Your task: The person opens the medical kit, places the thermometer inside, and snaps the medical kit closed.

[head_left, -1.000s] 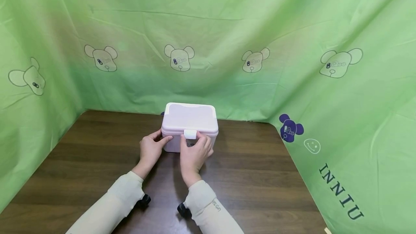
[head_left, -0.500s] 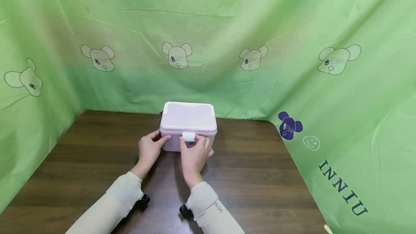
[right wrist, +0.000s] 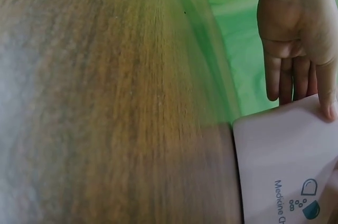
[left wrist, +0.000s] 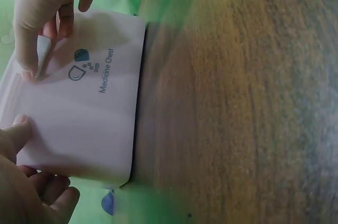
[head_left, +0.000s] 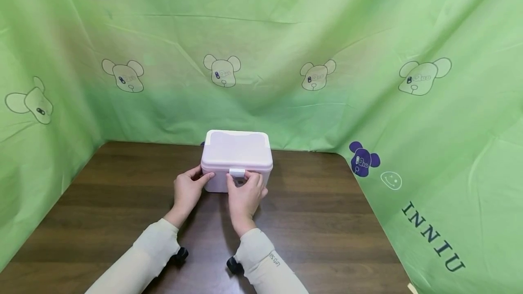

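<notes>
A pale pink medicine chest [head_left: 237, 153] stands on the table with its lid down; its front print reads "Medicine Chest" in the left wrist view. My left hand [head_left: 189, 192] grips its left end, thumb on the front face and fingers round the side. At the middle of the front, my right hand [head_left: 245, 196] pinches the white latch [head_left: 237, 173] between thumb and fingers. From the left wrist, the latch [left wrist: 43, 52] slants a little out from the front wall. The chest's inside is hidden.
A dark wood table [head_left: 318, 221] carries the chest near its far edge. Green cloth [head_left: 269, 35] printed with bear heads hangs behind and along both sides. A small pale object [head_left: 411, 288] shows at the lower right edge.
The latch has swung downward under my right hand, and it looks shorter from the head view. My left hand keeps its hold on the chest's left end. The view has shifted slightly.
</notes>
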